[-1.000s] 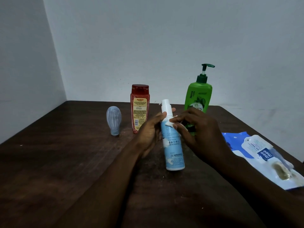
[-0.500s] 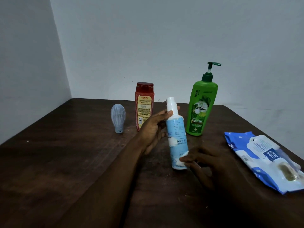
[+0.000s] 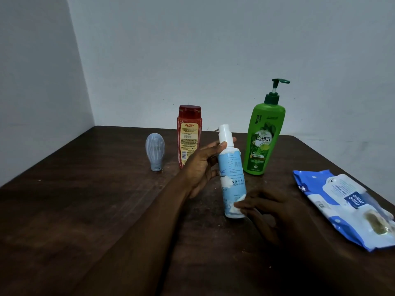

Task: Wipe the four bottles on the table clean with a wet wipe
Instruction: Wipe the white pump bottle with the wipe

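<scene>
Nearest to me, the right hand (image 3: pixel 275 212) comes in low from the right, fingers bent, their tips touching the bottom end of the spray bottle (image 3: pixel 232 174). It is so dark there that I cannot tell whether that grip is clamped on anything. The white patches by the fingertips could be label print. The bottle is a slim plastic cylinder, pale blue with cloud shapes and a white cap, its top leaning slightly left over the middle of the desk (image 3: pixel 85 210).

The left hand (image 3: pixel 201 165) reaches in from the lower left. Its grip is clamped round the bottle's neck, thumb in front and fingers behind.

The desk is dark, grainy wood. On its right lies a crinkled blue-and-white wipes pack (image 3: pixel 346 208). Farther back stand a ribbed grey bulb-shaped bottle (image 3: pixel 155 151), a glossy green pump bottle (image 3: pixel 264 135) and a flat red bottle (image 3: pixel 189 135), before a plain pale wall (image 3: pixel 192 60).
</scene>
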Action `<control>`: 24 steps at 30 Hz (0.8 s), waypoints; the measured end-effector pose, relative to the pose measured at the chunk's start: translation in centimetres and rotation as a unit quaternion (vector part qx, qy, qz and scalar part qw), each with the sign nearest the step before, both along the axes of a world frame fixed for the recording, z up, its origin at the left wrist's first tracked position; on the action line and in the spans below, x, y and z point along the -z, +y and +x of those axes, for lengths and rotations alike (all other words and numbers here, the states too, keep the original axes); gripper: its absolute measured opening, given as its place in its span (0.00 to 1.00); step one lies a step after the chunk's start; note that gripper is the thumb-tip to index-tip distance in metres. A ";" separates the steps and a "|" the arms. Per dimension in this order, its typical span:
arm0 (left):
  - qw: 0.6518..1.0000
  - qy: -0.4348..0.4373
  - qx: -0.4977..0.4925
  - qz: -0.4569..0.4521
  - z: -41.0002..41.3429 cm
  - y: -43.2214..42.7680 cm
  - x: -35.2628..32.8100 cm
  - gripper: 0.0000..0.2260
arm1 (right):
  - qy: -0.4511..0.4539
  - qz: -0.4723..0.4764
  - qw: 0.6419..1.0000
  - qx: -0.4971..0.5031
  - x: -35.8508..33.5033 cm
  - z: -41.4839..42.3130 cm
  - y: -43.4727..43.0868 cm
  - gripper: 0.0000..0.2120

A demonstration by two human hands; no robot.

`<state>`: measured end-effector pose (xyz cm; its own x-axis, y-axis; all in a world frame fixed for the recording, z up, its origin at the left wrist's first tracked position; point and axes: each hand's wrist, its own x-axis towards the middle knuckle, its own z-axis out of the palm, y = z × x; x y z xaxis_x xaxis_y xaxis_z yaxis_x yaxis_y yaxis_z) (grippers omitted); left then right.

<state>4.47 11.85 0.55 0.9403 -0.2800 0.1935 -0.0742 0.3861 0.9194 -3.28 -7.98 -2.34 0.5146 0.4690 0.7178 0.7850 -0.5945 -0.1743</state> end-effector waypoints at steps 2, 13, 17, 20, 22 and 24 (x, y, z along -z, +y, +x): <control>1.000 -0.002 -0.002 0.005 0.0 0.0 0.0 0.13 | -0.001 0.001 1.000 -0.003 -0.4 0.6 0.0 0.09; 1.000 0.006 -0.008 -0.004 0.1 0.0 0.0 0.18 | -0.027 0.028 0.999 0.009 -4.6 3.8 2.3 0.07; 1.000 0.011 -0.016 -0.012 0.1 0.0 0.0 0.11 | -0.040 0.018 0.999 0.019 -6.1 4.7 3.1 0.07; 1.000 0.007 -0.019 -0.014 -0.1 0.0 -0.1 0.09 | -0.043 0.005 0.999 0.022 -6.4 5.0 3.6 0.07; 1.000 0.009 -0.025 -0.007 -0.2 0.0 -0.2 0.10 | -0.040 0.008 0.999 0.021 -6.2 4.9 3.5 0.07; 0.999 0.016 -0.032 -0.004 -0.1 0.1 -0.1 0.11 | -0.038 0.014 0.999 0.024 -5.9 4.7 3.2 0.07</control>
